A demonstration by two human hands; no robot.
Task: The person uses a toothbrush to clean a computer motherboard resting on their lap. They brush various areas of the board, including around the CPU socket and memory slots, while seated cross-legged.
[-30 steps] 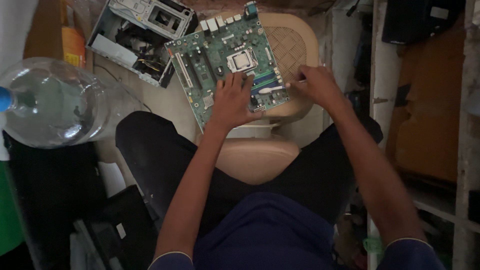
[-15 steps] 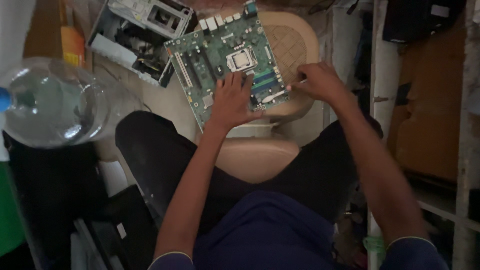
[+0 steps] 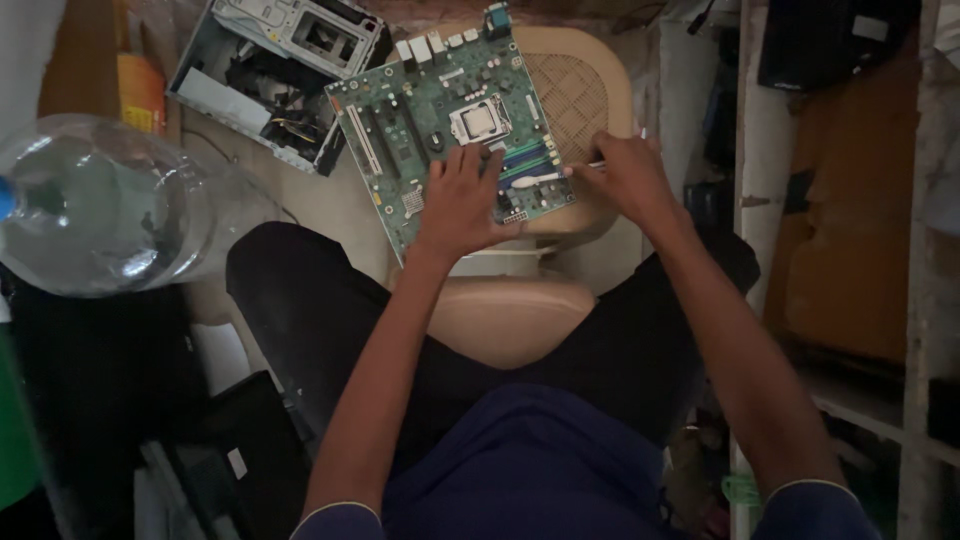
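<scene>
Motherboard (image 3: 450, 140) lay tilted on a beige plastic stool (image 3: 580, 90), its processor socket uncovered. Left hand (image 3: 462, 200) pressed flat and open on the board's near edge; right hand (image 3: 620, 175) gripped a thin tool (image 3: 545, 178) touching the memory slots, work apparently midway.

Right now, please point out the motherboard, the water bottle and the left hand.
motherboard (image 3: 420, 120), head view, its green upper left area
water bottle (image 3: 110, 205), head view, its clear body
left hand (image 3: 462, 205), head view, its back
</scene>
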